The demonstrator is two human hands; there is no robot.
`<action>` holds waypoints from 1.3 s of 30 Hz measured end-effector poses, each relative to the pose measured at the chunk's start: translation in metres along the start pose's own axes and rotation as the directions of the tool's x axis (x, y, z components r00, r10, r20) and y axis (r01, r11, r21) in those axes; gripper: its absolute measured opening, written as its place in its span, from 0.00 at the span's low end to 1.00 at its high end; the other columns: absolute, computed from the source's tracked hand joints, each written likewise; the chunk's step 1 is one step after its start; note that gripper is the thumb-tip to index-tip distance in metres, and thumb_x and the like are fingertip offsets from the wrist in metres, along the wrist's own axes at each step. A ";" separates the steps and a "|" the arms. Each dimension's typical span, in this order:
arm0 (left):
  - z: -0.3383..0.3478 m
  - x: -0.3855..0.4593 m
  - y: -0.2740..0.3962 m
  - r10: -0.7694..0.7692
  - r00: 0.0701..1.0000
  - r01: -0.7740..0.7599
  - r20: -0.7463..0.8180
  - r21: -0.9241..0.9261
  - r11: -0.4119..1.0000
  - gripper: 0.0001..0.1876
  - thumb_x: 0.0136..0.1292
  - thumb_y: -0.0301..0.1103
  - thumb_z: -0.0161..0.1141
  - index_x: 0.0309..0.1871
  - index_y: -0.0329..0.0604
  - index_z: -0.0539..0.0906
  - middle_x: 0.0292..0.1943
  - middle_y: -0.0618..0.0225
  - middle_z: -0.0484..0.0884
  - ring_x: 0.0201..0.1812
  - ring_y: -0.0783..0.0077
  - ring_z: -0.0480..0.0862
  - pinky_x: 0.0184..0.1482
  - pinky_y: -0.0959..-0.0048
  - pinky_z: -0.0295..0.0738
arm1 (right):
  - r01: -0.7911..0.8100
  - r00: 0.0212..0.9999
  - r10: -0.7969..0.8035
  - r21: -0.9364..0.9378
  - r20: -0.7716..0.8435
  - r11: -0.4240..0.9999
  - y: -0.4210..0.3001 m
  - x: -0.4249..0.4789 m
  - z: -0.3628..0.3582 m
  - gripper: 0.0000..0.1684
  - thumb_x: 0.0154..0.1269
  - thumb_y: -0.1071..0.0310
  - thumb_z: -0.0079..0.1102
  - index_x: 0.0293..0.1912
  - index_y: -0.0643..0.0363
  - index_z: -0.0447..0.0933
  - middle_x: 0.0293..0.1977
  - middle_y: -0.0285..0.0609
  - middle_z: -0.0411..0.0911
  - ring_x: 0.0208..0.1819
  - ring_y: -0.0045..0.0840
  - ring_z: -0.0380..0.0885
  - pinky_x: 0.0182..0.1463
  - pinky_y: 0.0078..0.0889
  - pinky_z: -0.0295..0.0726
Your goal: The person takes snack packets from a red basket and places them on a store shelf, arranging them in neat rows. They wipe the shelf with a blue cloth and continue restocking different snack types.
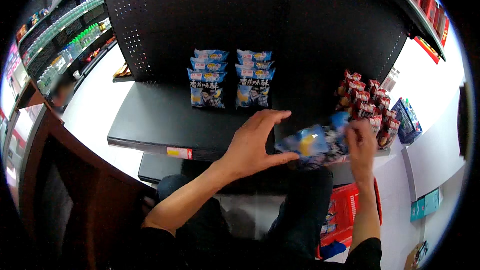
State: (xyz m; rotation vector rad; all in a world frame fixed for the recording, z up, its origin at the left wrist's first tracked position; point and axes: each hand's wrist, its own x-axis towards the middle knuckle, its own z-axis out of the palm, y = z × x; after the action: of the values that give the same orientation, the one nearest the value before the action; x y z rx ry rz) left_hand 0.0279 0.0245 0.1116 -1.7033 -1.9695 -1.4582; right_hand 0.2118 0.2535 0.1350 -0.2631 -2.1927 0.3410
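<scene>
A blue snack bag [313, 144], blurred and tilted on its side, hangs over the front of the black shelf [150, 120]. My right hand [362, 140] pinches one end of it. My left hand [255, 142] is spread at the bag's other end, thumb and fingers apart; whether the thumb touches the bag cannot be told. Behind my hands two rows of matching blue bags stand upright, a left row [207, 88] and a right row [254, 86], each several bags deep or about three. Red snack bags [362, 99] stand in rows at the shelf's right end.
By my right knee is a red shopping basket [345, 210] with packages in it. A blue crate [407, 122] of goods stands beyond the red bags. Bottles [84, 39] line shelves at left, where a person [62, 90] is partly visible. A price tag [179, 153] sits on the shelf edge.
</scene>
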 end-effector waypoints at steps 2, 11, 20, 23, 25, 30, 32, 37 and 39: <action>-0.002 0.000 -0.022 -0.086 0.995 0.087 0.058 -0.021 0.996 0.46 0.51 0.46 0.81 0.71 0.44 0.69 0.56 0.54 0.81 0.59 0.55 0.81 0.63 0.61 0.75 | 0.036 0.995 -0.042 0.062 0.095 0.997 -0.021 0.024 0.033 0.04 0.66 0.75 0.62 0.41 0.63 0.77 0.35 0.49 0.77 0.38 0.44 0.79 0.42 0.38 0.77; -0.019 -0.022 -0.092 -0.437 0.878 0.478 0.196 -0.324 0.816 0.45 0.55 0.52 0.78 0.68 0.33 0.70 0.57 0.51 0.82 0.58 0.58 0.83 0.63 0.63 0.74 | 0.159 0.961 -0.205 0.236 0.186 0.959 -0.054 0.073 0.126 0.11 0.63 0.73 0.67 0.46 0.57 0.80 0.37 0.46 0.78 0.38 0.43 0.81 0.39 0.40 0.80; -0.054 -0.027 -0.127 -0.696 0.717 0.609 0.026 -0.508 0.609 0.37 0.60 0.39 0.74 0.69 0.34 0.70 0.53 0.62 0.84 0.51 0.72 0.81 0.55 0.69 0.76 | -0.373 0.908 0.166 0.559 0.386 0.741 -0.036 0.015 0.197 0.39 0.58 0.63 0.79 0.65 0.60 0.71 0.49 0.43 0.82 0.34 0.18 0.75 0.39 0.26 0.78; -0.053 -0.036 -0.144 -0.698 0.716 0.613 0.021 -0.497 0.614 0.36 0.61 0.38 0.69 0.70 0.36 0.69 0.50 0.62 0.84 0.49 0.71 0.81 0.54 0.69 0.74 | -0.415 0.852 0.109 0.533 0.512 0.737 -0.049 0.006 0.220 0.45 0.56 0.59 0.80 0.68 0.61 0.68 0.52 0.48 0.82 0.42 0.24 0.81 0.46 0.31 0.81; -0.058 -0.039 -0.142 -0.709 0.702 0.640 0.064 -0.495 0.588 0.36 0.61 0.37 0.68 0.71 0.36 0.68 0.49 0.62 0.84 0.49 0.71 0.81 0.54 0.69 0.74 | -0.462 0.821 0.113 0.535 0.559 0.707 -0.047 0.000 0.242 0.46 0.56 0.58 0.81 0.68 0.64 0.68 0.52 0.49 0.83 0.45 0.27 0.82 0.49 0.32 0.82; -0.053 -0.053 -0.179 -0.705 0.695 0.707 0.144 -0.317 0.632 0.34 0.59 0.30 0.65 0.70 0.34 0.68 0.51 0.64 0.81 0.49 0.75 0.78 0.51 0.73 0.75 | -0.365 0.886 0.106 0.536 0.452 0.761 -0.045 -0.017 0.271 0.36 0.58 0.62 0.79 0.59 0.68 0.72 0.48 0.52 0.84 0.48 0.32 0.84 0.52 0.34 0.81; -0.060 -0.078 -0.199 -0.651 0.758 0.632 -0.037 -0.202 0.748 0.32 0.59 0.30 0.65 0.68 0.33 0.70 0.48 0.64 0.81 0.46 0.75 0.78 0.48 0.72 0.76 | -0.407 0.858 0.089 0.563 0.506 0.719 -0.068 -0.011 0.276 0.35 0.58 0.62 0.78 0.60 0.67 0.72 0.48 0.51 0.84 0.48 0.34 0.84 0.51 0.36 0.81; -0.082 -0.061 -0.171 -0.691 0.701 0.703 -0.174 0.009 0.711 0.31 0.59 0.34 0.63 0.65 0.30 0.71 0.43 0.46 0.84 0.43 0.53 0.84 0.47 0.61 0.77 | -0.429 0.859 0.115 0.580 0.498 0.692 -0.083 0.005 0.299 0.37 0.58 0.61 0.78 0.62 0.66 0.72 0.52 0.53 0.83 0.53 0.44 0.83 0.54 0.41 0.80; -0.086 -0.064 -0.184 -0.711 0.675 0.718 -0.197 -0.043 0.694 0.29 0.60 0.33 0.62 0.63 0.29 0.72 0.42 0.46 0.84 0.42 0.53 0.84 0.47 0.61 0.78 | -0.289 0.919 0.071 0.540 0.388 0.790 -0.087 0.007 0.318 0.36 0.59 0.63 0.77 0.62 0.66 0.71 0.49 0.52 0.83 0.45 0.35 0.85 0.50 0.35 0.81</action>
State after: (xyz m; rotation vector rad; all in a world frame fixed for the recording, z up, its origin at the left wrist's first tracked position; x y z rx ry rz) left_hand -0.1412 -0.0595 0.0120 -0.6899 -2.6652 -1.6809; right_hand -0.0528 0.1265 -0.0147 -0.0654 -2.2751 1.2427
